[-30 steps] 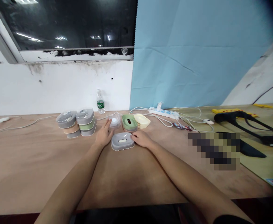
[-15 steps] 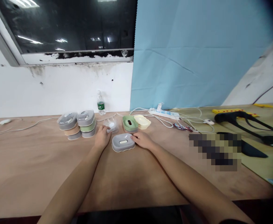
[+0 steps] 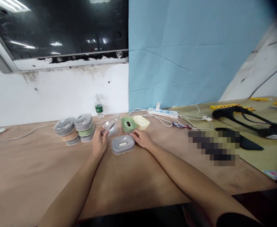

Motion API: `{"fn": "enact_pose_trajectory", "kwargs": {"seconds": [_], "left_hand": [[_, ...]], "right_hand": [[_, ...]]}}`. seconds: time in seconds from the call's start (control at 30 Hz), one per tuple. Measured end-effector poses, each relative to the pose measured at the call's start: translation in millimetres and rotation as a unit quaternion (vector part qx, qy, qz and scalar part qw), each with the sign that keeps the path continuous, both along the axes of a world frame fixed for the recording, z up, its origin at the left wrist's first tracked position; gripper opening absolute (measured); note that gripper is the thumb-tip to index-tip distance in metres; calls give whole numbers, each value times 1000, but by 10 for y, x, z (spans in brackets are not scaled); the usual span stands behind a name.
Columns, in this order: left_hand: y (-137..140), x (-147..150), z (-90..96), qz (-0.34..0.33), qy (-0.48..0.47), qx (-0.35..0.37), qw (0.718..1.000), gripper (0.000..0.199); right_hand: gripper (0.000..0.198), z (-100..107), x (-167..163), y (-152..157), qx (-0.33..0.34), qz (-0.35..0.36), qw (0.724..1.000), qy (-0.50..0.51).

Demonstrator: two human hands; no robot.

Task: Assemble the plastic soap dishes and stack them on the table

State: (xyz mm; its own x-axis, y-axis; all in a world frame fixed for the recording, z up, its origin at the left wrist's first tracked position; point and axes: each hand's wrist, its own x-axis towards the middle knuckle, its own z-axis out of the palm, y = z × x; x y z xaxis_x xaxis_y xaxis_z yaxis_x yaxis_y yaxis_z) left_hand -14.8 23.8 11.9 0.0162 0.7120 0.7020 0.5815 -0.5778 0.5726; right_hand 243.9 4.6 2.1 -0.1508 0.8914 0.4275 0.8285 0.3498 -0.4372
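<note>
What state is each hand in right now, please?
Left hand: fingers curled at the clear plastic piece; whether they grip it cannot be told.
Right hand: fingers bent at the gray dish and green dish; grip cannot be told.

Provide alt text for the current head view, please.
A person's left hand is beside clear plastic pieces on a brown table, the right hand beside a gray dish and a green dish. Two stacks of containers stand left, a bottle behind.

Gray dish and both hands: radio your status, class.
Left hand at clear plastic piece, grip unclear. Right hand by gray dish, contact unclear. Green dish close behind gray one.
</note>
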Motion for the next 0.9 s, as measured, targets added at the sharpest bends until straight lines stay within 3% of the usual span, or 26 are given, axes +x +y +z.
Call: {"fn": "enact_pose_trajectory", "kwargs": {"seconds": [0.2, 0.47, 0.57, 0.77, 0.9], "left_hand": [[-295, 58, 39, -51, 44, -17, 998, 31], [-294, 93, 19, -78, -8, -156, 985, 56], [-247, 82, -38, -90, -11, -192, 977, 71], [-215, 51, -83, -106, 82, -211, 968, 63], [-163, 19, -100, -124, 145, -243, 951, 61]], "right_hand": [[49, 10, 0, -58, 47, 57, 996, 40], [45, -23, -78, -74, 42, 46, 994, 90], [50, -54, -99, -32, 24, 24, 994, 99], [57, -49, -60, 30, -57, 33, 997, 39], [54, -8, -24, 42, -77, 52, 996, -17]]}}
